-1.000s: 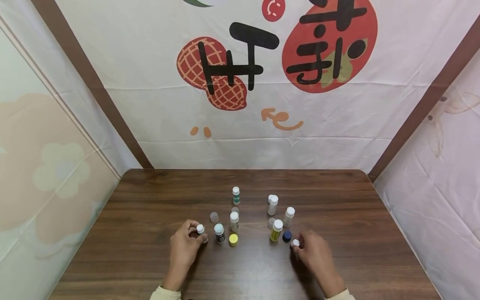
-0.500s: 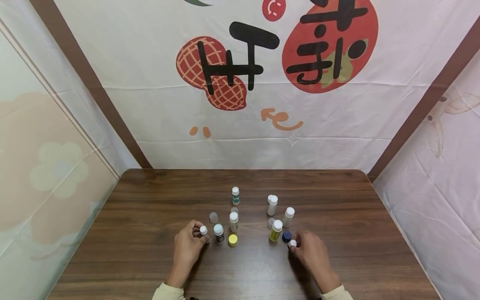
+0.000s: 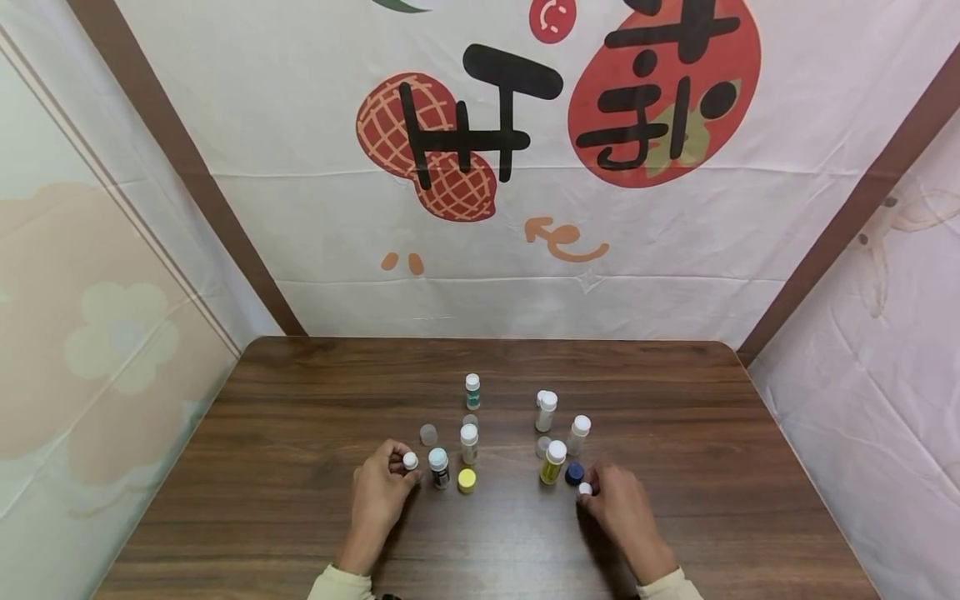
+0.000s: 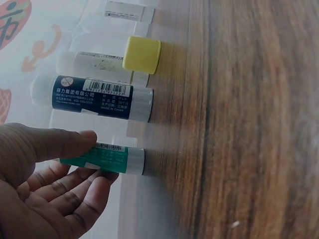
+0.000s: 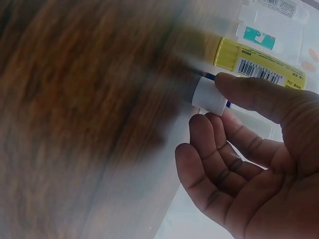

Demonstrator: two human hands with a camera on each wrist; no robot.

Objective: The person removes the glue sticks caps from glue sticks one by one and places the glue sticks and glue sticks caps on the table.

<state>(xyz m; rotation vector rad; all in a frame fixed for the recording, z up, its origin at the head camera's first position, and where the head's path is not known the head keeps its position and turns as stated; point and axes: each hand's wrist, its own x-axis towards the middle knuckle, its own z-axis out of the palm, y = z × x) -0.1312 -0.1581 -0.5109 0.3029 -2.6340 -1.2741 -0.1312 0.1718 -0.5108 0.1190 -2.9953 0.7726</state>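
My left hand point(image 3: 378, 493) pinches a small green glue stick point(image 4: 107, 160) with a white top, upright at the table surface. Close to its right stands a dark navy glue stick point(image 4: 94, 97) with a pale cap. At the right, the thumb and fingers of my right hand point(image 3: 624, 507) hold a small white cap point(image 5: 209, 95) low at the tabletop. A dark blue cap point(image 3: 574, 473) sits just beyond it, partly hidden by the white cap in the right wrist view. Nearby stands a yellow glue stick point(image 3: 552, 463), upright.
A yellow cap point(image 3: 467, 481) lies near the left group, and a translucent cap point(image 3: 428, 434) is behind it. Several white-capped glue sticks stand farther back, including a teal-labelled one point(image 3: 472, 392). The wooden table point(image 3: 337, 367) ends at a printed cloth backdrop point(image 3: 337, 283).
My left hand has shifted slightly right with the green glue stick, nearer the navy one. The right hand has brought the white cap a little left, closer to the dark blue cap.
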